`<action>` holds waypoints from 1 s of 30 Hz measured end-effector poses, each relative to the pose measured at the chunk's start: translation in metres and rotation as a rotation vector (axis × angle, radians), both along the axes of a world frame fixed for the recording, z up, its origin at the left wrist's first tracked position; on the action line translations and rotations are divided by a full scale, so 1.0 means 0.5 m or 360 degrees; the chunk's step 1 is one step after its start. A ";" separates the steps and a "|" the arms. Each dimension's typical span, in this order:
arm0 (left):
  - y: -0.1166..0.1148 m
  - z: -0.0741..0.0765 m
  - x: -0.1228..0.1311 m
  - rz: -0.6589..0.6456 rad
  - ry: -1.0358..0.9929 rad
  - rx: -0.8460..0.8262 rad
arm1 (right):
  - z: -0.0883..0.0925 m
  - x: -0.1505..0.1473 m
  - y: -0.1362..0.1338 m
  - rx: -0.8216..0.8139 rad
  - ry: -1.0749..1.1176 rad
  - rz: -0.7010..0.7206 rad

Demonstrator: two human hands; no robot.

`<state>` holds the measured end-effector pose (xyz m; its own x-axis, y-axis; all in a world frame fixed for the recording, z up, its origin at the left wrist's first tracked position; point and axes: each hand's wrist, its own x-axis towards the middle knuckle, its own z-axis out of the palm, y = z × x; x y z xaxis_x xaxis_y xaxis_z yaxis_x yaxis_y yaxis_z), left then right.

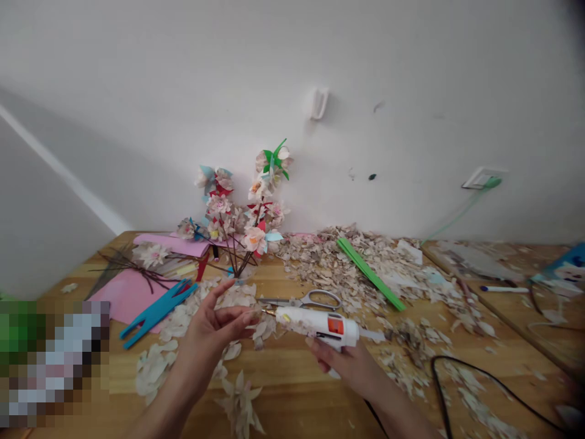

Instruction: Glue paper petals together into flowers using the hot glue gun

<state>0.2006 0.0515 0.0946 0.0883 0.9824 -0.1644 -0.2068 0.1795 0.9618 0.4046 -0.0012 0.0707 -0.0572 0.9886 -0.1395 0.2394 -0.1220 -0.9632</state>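
Observation:
My right hand (340,363) is wrapped around the grip of a white hot glue gun (301,322) with an orange switch. A glue stick (372,335) sticks out of its back end, and its metal nozzle points left. At the nozzle's tip, my left hand (219,320) pinches thumb and fingers together with the index finger raised. Whatever lies in that pinch is too small to make out; pale petals (264,332) show just beside the fingertips. Below, a loose petal flower (241,402) lies on the wooden table (292,396). Scissors (322,299) rest behind the gun.
Handmade flowers on dark stems (237,244) stand upright near the wall. Dried petals (329,256) cover much of the table. Green strips (370,274), blue strips (158,314), pink paper (128,292) and a pen (503,289) lie around. A black cable (479,364) loops at right.

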 end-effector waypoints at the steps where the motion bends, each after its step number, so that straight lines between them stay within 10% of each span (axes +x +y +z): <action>1: -0.001 0.001 0.000 -0.0001 0.0012 -0.0002 | 0.000 0.000 -0.001 -0.0003 0.0009 0.0004; 30: -0.004 0.012 0.000 0.0006 0.0072 -0.0065 | 0.011 0.001 -0.005 0.0060 0.0009 0.0096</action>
<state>0.2008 0.0493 0.1007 0.0759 0.9751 -0.2083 -0.1640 0.2182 0.9620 0.4049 -0.0037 0.0761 -0.1176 0.9879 -0.1015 0.2395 -0.0710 -0.9683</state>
